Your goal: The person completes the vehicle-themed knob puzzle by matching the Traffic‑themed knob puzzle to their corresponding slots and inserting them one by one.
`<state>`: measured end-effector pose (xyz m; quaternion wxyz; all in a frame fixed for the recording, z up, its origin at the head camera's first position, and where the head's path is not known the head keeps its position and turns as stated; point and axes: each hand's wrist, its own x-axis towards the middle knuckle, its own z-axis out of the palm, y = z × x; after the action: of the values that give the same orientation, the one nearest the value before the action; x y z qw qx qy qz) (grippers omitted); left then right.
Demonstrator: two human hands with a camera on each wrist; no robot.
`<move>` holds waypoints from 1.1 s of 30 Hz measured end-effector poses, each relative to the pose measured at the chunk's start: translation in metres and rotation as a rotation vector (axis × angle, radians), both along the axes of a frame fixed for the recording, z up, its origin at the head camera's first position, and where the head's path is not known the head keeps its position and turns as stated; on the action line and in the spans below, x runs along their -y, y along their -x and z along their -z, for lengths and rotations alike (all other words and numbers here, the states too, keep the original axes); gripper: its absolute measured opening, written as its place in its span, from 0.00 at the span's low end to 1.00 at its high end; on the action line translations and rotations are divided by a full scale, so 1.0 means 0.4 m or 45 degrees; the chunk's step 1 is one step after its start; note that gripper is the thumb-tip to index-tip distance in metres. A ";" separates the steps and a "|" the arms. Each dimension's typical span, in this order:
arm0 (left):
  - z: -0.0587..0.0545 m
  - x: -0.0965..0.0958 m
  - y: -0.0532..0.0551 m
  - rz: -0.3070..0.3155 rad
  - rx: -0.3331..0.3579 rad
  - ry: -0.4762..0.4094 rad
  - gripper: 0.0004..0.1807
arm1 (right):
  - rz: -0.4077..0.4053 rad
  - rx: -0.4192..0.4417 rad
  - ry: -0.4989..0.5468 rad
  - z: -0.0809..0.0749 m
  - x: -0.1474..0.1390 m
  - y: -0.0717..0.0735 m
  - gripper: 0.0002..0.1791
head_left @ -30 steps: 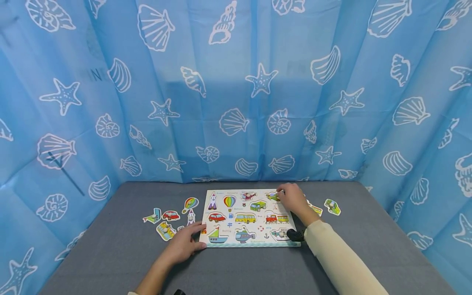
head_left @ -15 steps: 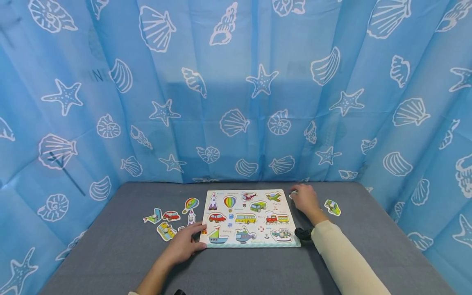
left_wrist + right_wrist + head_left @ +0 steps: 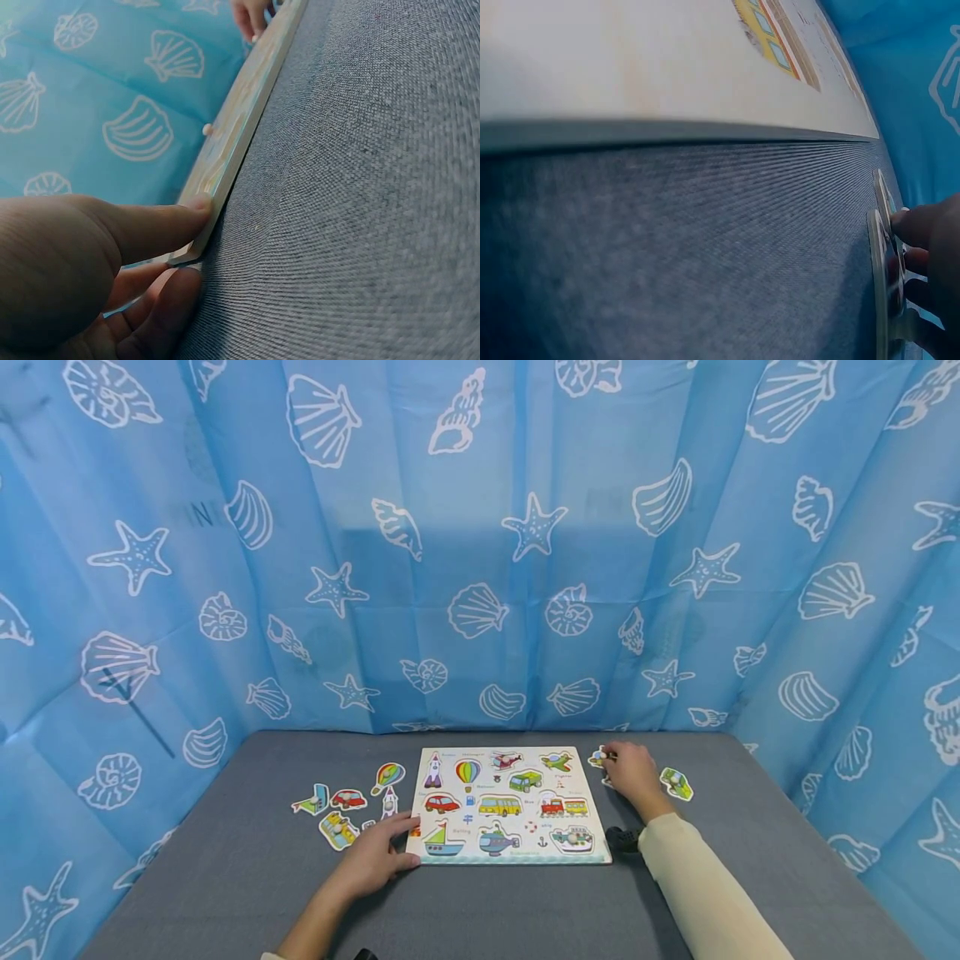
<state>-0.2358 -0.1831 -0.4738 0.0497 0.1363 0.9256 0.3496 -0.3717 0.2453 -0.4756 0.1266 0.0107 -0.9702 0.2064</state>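
Observation:
A wooden picture puzzle board (image 3: pixel 517 803) with vehicle drawings lies flat on the grey cloth. My left hand (image 3: pixel 377 854) grips its front left corner, thumb (image 3: pixel 169 225) on the top face and fingers at the edge. A ship piece (image 3: pixel 572 838) with a round knob sits at the board's lower right. Beyond the right edge, my right hand (image 3: pixel 632 777) pinches the knob of a small puzzle piece (image 3: pixel 597 757) with yellow and blue on it. In the right wrist view this piece (image 3: pixel 883 196) leans over another piece (image 3: pixel 879 285), partly hidden behind my fingers.
Left of the board lie loose pieces: a balloon (image 3: pixel 388 777), a rocket (image 3: pixel 388 802), a red car (image 3: pixel 348 798), a sailboat (image 3: pixel 311 799) and a yellow one (image 3: pixel 338 830). A green piece (image 3: pixel 677 782) lies right of my right hand. A blue shell-print curtain (image 3: pixel 480 610) hangs behind.
My right hand has moved right, from the board's far right corner to the loose pieces beside it, and now pinches one. My left hand has stayed at the board's corner.

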 end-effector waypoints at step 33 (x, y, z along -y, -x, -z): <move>-0.005 0.001 0.000 -0.006 0.023 0.011 0.31 | -0.037 -0.096 -0.012 -0.017 0.056 0.011 0.07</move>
<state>-0.2358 -0.1836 -0.4717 0.0579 0.1309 0.9269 0.3470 -0.3763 0.2229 -0.4687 0.1601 0.0330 -0.9654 0.2031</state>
